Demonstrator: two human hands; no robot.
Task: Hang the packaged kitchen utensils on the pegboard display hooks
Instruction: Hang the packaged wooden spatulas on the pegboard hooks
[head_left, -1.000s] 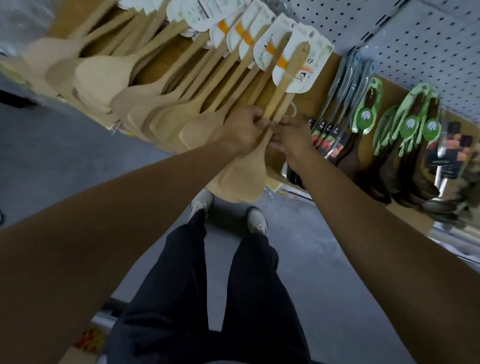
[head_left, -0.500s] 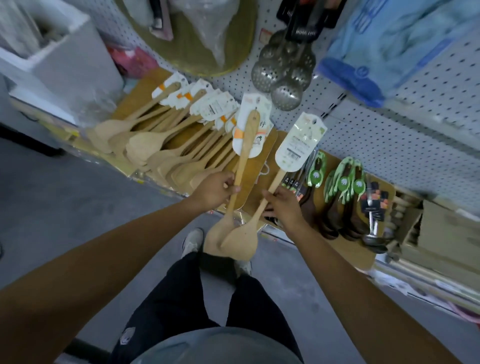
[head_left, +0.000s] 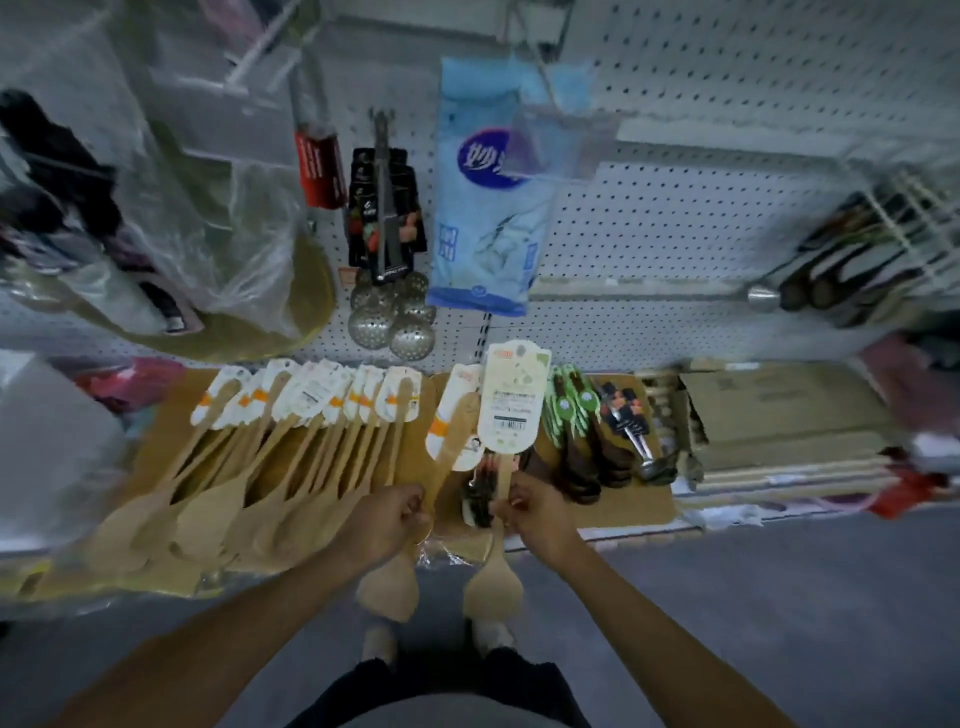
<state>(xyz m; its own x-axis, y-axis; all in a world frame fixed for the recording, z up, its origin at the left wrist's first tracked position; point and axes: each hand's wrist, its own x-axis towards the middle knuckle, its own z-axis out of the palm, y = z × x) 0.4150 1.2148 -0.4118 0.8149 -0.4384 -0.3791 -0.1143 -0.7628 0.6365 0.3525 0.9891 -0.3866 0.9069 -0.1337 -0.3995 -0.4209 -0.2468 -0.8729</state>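
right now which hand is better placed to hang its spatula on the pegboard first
Probably the right hand: its spatula stands upright with the card top raised toward the pegboard. The left hand holds its spatula tilted and lower.

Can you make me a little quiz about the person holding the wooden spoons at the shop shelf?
1. True or false: each hand holds one wooden spatula.
2. What hangs on the pegboard right above the spatula row: A metal skimmers, B cups, C plates?
3. Which hand's spatula shows a barcode on its card?

Key:
1. True: left hand, right hand.
2. A, metal skimmers on the pegboard.
3. The right hand's spatula.
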